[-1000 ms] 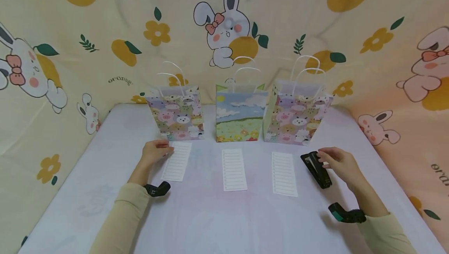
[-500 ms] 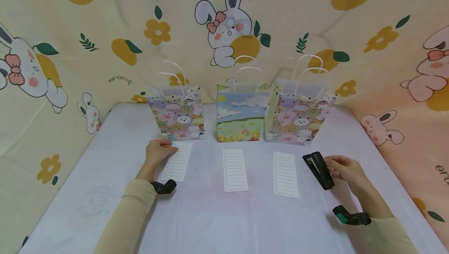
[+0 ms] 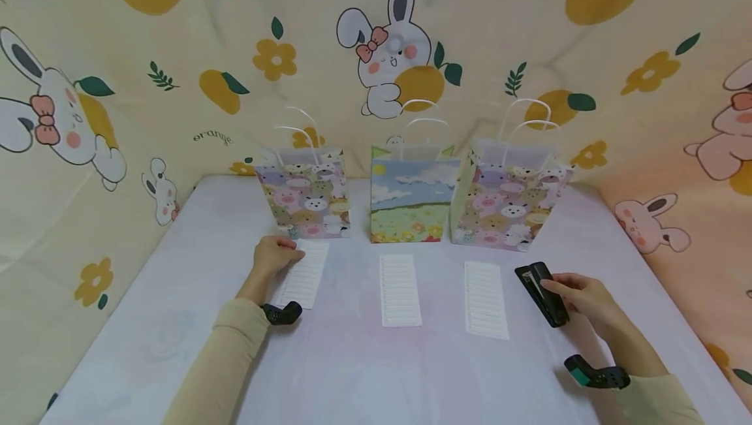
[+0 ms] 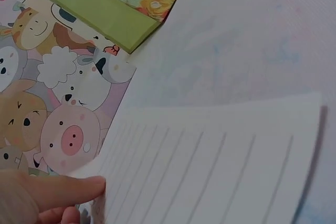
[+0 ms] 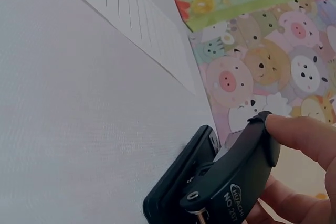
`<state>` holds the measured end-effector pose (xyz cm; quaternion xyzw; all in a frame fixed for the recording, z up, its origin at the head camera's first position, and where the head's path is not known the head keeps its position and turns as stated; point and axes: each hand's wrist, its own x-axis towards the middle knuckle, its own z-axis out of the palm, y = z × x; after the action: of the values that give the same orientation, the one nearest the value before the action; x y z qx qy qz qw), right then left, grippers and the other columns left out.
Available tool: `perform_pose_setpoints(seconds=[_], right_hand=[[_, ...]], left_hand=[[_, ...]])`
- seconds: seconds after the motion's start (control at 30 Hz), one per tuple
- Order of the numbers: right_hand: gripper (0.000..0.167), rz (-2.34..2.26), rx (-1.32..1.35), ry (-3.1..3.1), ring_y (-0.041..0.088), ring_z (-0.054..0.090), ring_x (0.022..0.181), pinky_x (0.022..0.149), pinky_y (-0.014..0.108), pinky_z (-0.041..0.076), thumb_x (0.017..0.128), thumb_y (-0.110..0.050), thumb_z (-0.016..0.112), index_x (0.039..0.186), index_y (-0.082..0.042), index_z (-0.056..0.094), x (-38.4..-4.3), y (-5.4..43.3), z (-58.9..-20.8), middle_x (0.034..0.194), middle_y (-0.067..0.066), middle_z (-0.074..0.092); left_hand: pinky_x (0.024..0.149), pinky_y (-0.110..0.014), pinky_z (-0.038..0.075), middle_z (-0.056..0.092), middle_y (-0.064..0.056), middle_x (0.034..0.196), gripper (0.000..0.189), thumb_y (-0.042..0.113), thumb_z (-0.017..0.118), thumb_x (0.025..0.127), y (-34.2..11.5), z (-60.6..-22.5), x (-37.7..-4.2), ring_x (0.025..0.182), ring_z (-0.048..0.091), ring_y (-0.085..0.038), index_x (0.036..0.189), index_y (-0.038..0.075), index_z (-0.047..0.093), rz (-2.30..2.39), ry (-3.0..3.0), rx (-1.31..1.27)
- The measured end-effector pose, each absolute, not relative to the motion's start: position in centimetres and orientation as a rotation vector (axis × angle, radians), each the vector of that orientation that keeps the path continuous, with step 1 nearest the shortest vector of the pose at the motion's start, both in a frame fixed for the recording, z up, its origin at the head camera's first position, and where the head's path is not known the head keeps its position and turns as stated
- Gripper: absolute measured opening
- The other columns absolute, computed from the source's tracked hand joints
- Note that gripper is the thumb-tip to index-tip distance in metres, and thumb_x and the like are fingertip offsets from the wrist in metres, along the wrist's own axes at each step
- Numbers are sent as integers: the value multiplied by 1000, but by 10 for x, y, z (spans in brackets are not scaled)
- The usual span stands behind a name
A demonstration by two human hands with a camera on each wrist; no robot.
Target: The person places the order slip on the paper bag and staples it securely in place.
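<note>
A lined paper slip lies before the left bag, its near end a little raised in the left wrist view. My left hand pinches its left edge close to the top, thumb uppermost and fingertips partly hidden. At the right, my right hand grips a black stapler. The thumb presses the stapler's top arm and the other fingers go round its far side, partly out of sight. The stapler's arm and base stand apart in a narrow V in the right wrist view.
Two more lined slips, a middle one and a right one, lie on the white table. Behind stand three paper bags with white handles: a left animal-print bag, a meadow-print bag and a right animal-print bag.
My right hand has shifted from fingertips over the stapler's top to a grip along its right side, thumb on the arm. The left hand stays at the left slip's edge.
</note>
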<state>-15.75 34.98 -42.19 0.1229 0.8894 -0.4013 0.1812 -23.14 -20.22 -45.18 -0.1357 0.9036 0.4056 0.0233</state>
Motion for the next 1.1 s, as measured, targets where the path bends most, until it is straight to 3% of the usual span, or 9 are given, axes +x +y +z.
perform_pose_setpoints(seconds=[0.13,0.23,0.33,0.5,0.63,0.8,0.9,1.0,1.1], right_hand=[[72,-1122,358,2494,12,50,92,76,23,49,94,-46,55,136,11,40,-160,350,-422,121,29,51],[73,-1126,351,2493,14,54,94,78,23,50,92,-42,61,135,14,40,-159,347,-424,132,34,47],[68,-1120,346,2506,16,53,92,73,23,49,89,-38,67,129,13,47,-161,343,-425,118,29,57],[57,-1071,384,2559,21,48,92,69,23,45,85,-38,71,115,9,59,-162,344,-425,98,10,60],[55,-1048,389,2586,25,46,95,69,24,43,85,-40,71,111,7,61,-161,347,-423,99,11,60],[49,-1040,367,2633,21,46,92,70,24,42,85,-38,71,107,5,64,-159,345,-421,96,6,60],[47,-1051,353,2663,19,47,93,77,33,44,86,-36,71,106,6,64,-158,344,-416,96,4,62],[42,-1099,339,2650,20,46,97,87,42,42,88,-36,68,101,3,64,-158,342,-411,98,2,61],[31,-1158,303,2635,13,48,91,86,39,46,90,-32,65,91,-2,60,-157,339,-408,93,-2,58]], left_hand=[[66,-21,39,71,-17,83,23,15,77,77,-204,-450,-231,79,59,-21,89,-4,71,1286,2785,-404],[62,-20,39,66,-7,71,23,13,75,79,-208,-448,-229,70,54,-13,90,-6,69,1339,2725,-399],[60,-19,40,66,-2,71,23,11,72,81,-215,-447,-228,65,51,-7,94,-8,66,1386,2682,-368],[60,-18,43,73,-21,92,31,8,69,84,-219,-446,-230,66,53,-2,108,-11,63,1415,2689,-250],[61,-17,45,68,-29,106,35,7,65,87,-217,-440,-227,72,55,-2,117,-12,61,1416,2712,-139],[67,-19,44,67,-29,108,30,8,60,91,-215,-428,-223,81,57,-10,115,-11,62,1419,2751,-95],[69,-19,43,66,-26,110,30,12,58,94,-214,-420,-223,85,57,-14,116,-8,62,1413,2747,-113],[70,-19,44,65,-25,110,32,16,58,95,-213,-411,-222,85,56,-12,116,-7,61,1408,2750,-92],[71,-19,45,66,-25,108,30,16,59,95,-212,-401,-222,80,56,-7,113,-8,62,1411,2786,-44]])
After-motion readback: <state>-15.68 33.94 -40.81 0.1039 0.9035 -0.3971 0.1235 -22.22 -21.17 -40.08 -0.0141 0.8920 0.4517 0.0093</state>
